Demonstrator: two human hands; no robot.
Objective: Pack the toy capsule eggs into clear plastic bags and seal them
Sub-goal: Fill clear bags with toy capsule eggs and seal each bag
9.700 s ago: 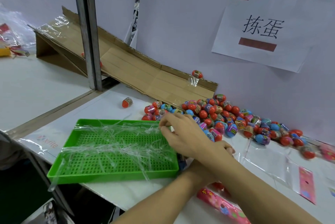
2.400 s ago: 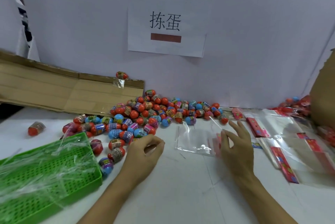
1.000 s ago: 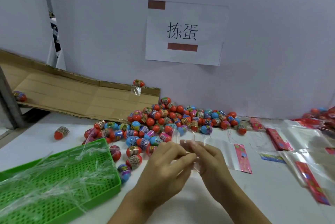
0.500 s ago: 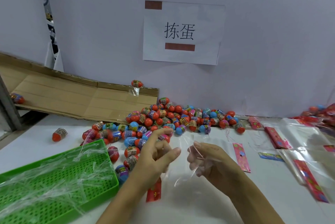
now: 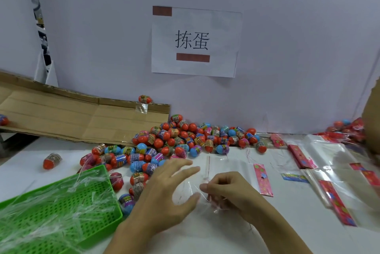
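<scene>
Head view, angled down, near white table

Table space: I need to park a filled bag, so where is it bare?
Bare table lies near the front edge, between the tray and the flat bags. A smaller patch sits left, between the lone egg and the cardboard. The egg pile crowds the back, and bags cover the right.

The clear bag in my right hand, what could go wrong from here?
The right hand pinches only an edge of the clear bag, so the film could slip or crumple before it opens. The open left hand hovers beside the egg pile; a careless reach may send eggs rolling.
</scene>
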